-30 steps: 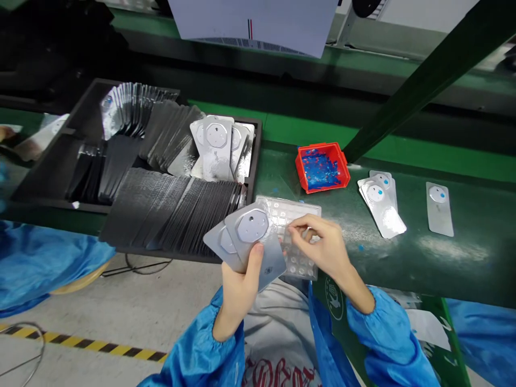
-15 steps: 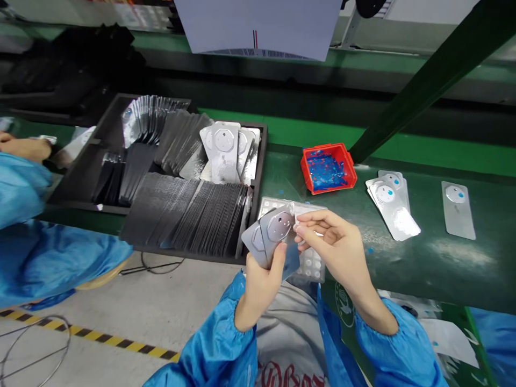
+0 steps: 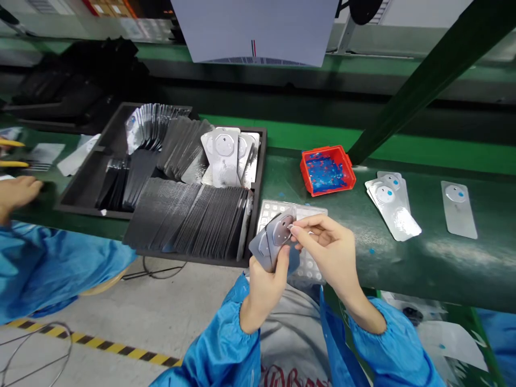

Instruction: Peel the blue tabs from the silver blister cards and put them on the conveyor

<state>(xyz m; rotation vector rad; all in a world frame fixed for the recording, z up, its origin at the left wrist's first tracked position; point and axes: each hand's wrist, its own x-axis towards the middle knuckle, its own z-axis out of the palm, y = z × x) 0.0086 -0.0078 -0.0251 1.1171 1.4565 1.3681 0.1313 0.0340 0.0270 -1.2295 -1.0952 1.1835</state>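
Note:
My left hand (image 3: 266, 285) is closed round a few flat silver plates (image 3: 264, 248), overlapping like a fan, thumb on top. The uppermost plate carries a grey round patch (image 3: 282, 230) with small dark holes. My right hand (image 3: 328, 247) pinches thumb and forefinger together at the right edge of this patch. Something small and pale shows at those fingertips, too small to name. Beneath both hands lies a clear plastic tray (image 3: 268, 209) with rows of small pockets, partly hidden by the hands and plates.
On the left, a black tray (image 3: 263, 161) holds rows of dark and silver plates. A red bin (image 3: 350, 177) contains blue and red bits. Silver plates (image 3: 393, 212) with blue dots lie to the right, one plate (image 3: 459, 209) apart. A co-worker's hand (image 3: 18, 196) is at far left.
My right hand has moved slightly left and in against the round patch; before, its fingertips were just off the plate's edge. The co-worker's hand has shifted, and yellow handles now show there.

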